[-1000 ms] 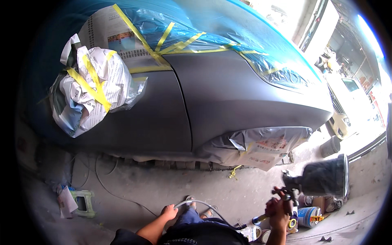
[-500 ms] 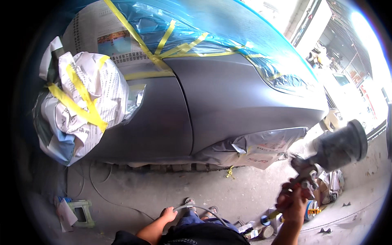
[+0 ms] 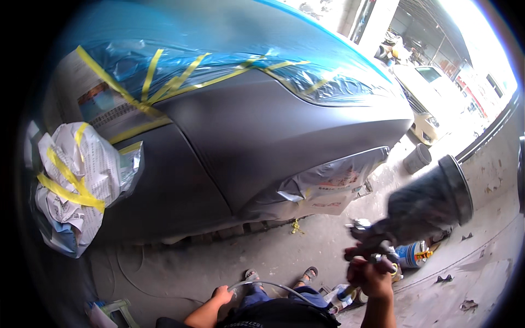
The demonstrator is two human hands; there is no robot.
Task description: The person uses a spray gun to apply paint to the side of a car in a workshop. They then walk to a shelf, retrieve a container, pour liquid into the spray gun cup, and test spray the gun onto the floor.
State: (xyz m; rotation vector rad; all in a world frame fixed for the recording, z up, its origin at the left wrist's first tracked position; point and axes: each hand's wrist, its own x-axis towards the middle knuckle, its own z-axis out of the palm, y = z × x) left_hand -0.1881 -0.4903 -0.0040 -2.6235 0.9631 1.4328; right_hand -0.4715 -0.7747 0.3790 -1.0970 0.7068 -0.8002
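Observation:
My right hand [image 3: 373, 277] is closed round the handle of a spray gun [image 3: 377, 240]. A large dark paint cup [image 3: 429, 205] sits on the gun and leans to the right. Low in the middle, my left hand [image 3: 221, 295] grips a grey air hose [image 3: 273, 284], which curves across in front of my body. Beyond both hands stands a car with matte dark-grey panels [image 3: 251, 126]; the gun is apart from it, off its right end. Blue plastic film [image 3: 180, 27] and yellow tape [image 3: 112, 82] cover the upper body. Printed paper and film mask the wheel [image 3: 333, 188].
A paper-wrapped bulge [image 3: 82, 158], probably the side mirror, juts out at left. A green stool [image 3: 121, 316] stands lower left. Hose loops lie on the floor [image 3: 169, 268]. Cans [image 3: 410, 254] sit behind my right hand. Further off are a bucket [image 3: 417, 158] and a light-coloured car [image 3: 426, 104].
The view has swung right, so the masked car sits further left in it. The spray gun has shifted left and slightly down in the picture. My feet are wider apart.

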